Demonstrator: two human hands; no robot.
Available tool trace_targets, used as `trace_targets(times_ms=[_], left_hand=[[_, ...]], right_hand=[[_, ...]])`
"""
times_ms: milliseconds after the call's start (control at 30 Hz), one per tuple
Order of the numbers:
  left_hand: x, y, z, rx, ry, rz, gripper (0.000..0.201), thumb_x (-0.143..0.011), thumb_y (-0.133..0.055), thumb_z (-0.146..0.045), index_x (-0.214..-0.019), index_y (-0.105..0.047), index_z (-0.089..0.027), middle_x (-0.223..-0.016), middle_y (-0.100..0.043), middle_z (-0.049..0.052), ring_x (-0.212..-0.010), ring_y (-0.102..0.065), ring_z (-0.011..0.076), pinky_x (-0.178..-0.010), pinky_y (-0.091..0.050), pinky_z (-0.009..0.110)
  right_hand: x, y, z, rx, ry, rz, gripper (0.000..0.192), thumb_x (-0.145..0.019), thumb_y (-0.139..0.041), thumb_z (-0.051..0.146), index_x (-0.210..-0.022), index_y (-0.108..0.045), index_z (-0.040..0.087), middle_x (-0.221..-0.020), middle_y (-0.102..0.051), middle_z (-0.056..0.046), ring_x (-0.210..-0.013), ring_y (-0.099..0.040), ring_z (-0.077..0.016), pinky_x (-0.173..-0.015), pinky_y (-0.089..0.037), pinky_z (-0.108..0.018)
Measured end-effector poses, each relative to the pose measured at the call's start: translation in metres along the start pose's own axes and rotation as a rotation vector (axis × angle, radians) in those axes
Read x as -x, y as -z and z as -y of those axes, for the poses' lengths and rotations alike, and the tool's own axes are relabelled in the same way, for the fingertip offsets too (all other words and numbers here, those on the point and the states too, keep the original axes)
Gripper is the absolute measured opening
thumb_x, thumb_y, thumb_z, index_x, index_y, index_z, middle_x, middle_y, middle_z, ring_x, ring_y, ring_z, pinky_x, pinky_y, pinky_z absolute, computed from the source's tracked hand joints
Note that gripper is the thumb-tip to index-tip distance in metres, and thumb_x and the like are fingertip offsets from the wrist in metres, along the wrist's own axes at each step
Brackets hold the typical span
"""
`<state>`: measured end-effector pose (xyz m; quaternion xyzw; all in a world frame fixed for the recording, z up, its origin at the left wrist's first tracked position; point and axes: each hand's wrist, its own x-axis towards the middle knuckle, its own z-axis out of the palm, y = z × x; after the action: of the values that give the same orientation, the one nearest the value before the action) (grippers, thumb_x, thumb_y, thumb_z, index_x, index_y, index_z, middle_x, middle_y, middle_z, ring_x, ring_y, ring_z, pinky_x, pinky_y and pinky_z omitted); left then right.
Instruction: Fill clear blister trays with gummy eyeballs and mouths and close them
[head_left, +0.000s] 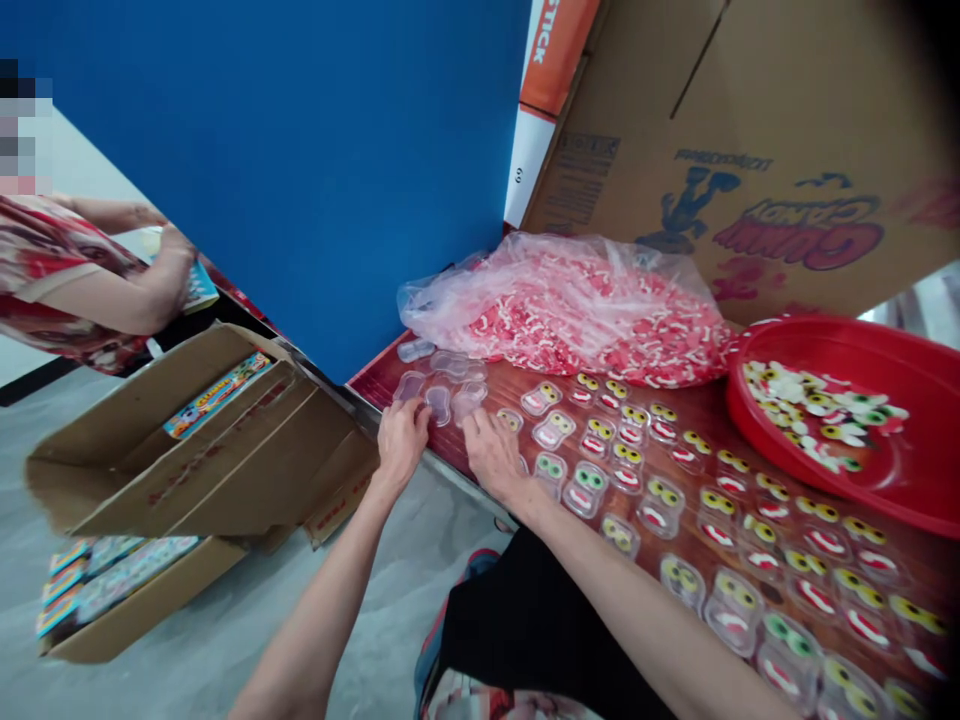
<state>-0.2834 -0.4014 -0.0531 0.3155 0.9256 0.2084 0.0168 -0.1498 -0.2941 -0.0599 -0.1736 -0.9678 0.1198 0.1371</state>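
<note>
Handling: two bare hands work near the middle of the view, at the edge of a reddish-brown wood-grain table (382, 375); the clock face below is centred on them.
Left hand: it (403, 440) is palm down, fingers bent, fingertips at the clear trays; whether they grip one cannot be told.
Right hand: it (491, 450) stands just beside the left, the two apart; its fingers lie over a clear tray, and a firm grip cannot be made out.
Clear trays: a small cluster of transparent, peanut-shaped plastic trays (438, 404) lies at the fingertips and towards 12 o'clock.
Filled trays: rows of similar transparent trays with candy faces (554, 430), yellow or green eyes above red-and-white mouths, spread from 3 to 4 o'clock.
Candy bag: a big translucent plastic bag of red-and-white candies (570, 310) slumps between 1 and 2 o'clock.
Basin: a round red plastic basin (840, 345) at 3 o'clock holds loose eye and mouth candies (810, 420).
Backdrop: a large brown printed cardboard carton (637, 120) rises at 2 o'clock, a flat blue panel (300, 150) at 11.
Floor side: open brown cardboard boxes (202, 480) with colourful packs (217, 395) sit at 8 to 9 o'clock.
Co-worker: another person's arm (112, 295) reaches in at 10 o'clock.
</note>
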Motion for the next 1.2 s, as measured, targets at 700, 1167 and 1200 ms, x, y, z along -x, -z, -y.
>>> trace_targets(times_ms=[700,1167,1200], left_hand=[[0.091,0.023,-0.092,1.415,0.074,0.833,0.079,-0.084,-0.074,-0.037,-0.153,-0.035,-0.036,-0.141,-0.059,0.009,-0.114,-0.065,0.0235,-0.093,-0.053,0.035],[0.132,0.029,-0.149,1.375,0.083,0.954,0.086,-0.082,-0.077,-0.038,-0.156,-0.032,-0.03,-0.106,-0.073,0.006,-0.092,-0.067,0.0157,-0.091,-0.049,0.031],[0.133,0.029,-0.151,1.377,0.083,0.953,0.087,-0.082,-0.077,-0.038,-0.156,-0.032,-0.03,-0.105,-0.073,0.006,-0.092,-0.067,0.0153,-0.09,-0.049,0.03]], right_hand=[[0.098,0.092,-0.024,-1.276,-0.466,-0.184,0.018,-0.083,-0.071,0.037,-0.091,-0.067,0.022,-0.074,-0.068,-0.001,-0.064,-0.063,-0.0155,-0.061,-0.053,-0.028],[0.138,0.128,-0.047,-1.474,-0.53,-0.194,0.02,-0.07,-0.08,0.035,-0.072,-0.067,0.02,-0.061,-0.065,0.003,-0.051,-0.06,-0.0121,-0.052,-0.052,-0.024],[0.139,0.128,-0.047,-1.474,-0.527,-0.192,0.02,-0.071,-0.08,0.035,-0.072,-0.067,0.02,-0.06,-0.064,0.003,-0.05,-0.06,-0.0121,-0.051,-0.052,-0.024]])
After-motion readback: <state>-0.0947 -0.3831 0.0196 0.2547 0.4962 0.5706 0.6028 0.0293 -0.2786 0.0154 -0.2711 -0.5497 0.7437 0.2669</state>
